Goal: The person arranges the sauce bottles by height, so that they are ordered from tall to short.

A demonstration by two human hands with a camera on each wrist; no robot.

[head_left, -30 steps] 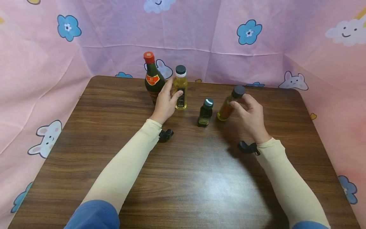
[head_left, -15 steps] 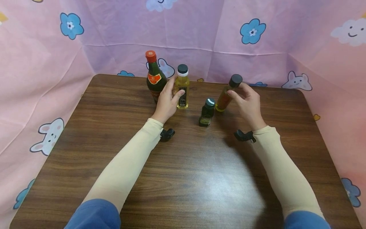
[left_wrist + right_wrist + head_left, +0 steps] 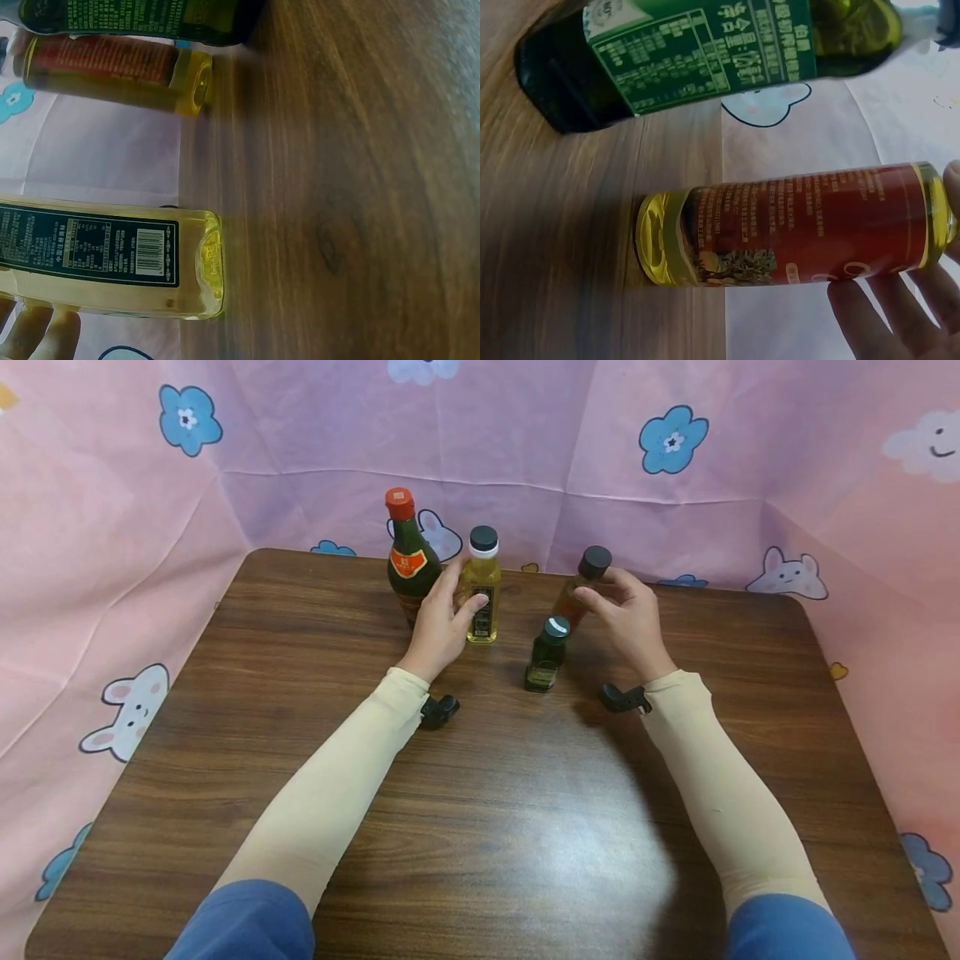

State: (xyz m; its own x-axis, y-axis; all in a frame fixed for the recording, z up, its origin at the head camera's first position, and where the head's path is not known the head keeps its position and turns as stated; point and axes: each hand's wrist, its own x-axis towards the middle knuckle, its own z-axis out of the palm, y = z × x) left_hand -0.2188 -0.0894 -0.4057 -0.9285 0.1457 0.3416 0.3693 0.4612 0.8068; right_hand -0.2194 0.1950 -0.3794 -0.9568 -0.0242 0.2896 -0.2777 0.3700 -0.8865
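My left hand (image 3: 441,625) holds a clear bottle of yellow oil (image 3: 486,578) with a black cap, its thumb on the near side. That bottle stands upright, and its black label (image 3: 150,251) shows in the left wrist view. With thumb and fingers my right hand (image 3: 632,618) grips a slim red-labelled oil bottle (image 3: 810,225) near its neck, its black cap tilted to the right. In the head view a small dark green bottle (image 3: 545,662) with a green label stands in front of it and hides its lower part.
A tall dark bottle (image 3: 411,567) with a red cap stands just left of my left hand, partly behind it. All are toward the back of the brown wooden table (image 3: 480,827). A pink patterned cloth (image 3: 510,435) hangs behind and at both sides.
My right hand has moved left and back with the red-labelled oil bottle, bringing it behind the small green bottle. The left hand keeps its hold on the yellow oil bottle.
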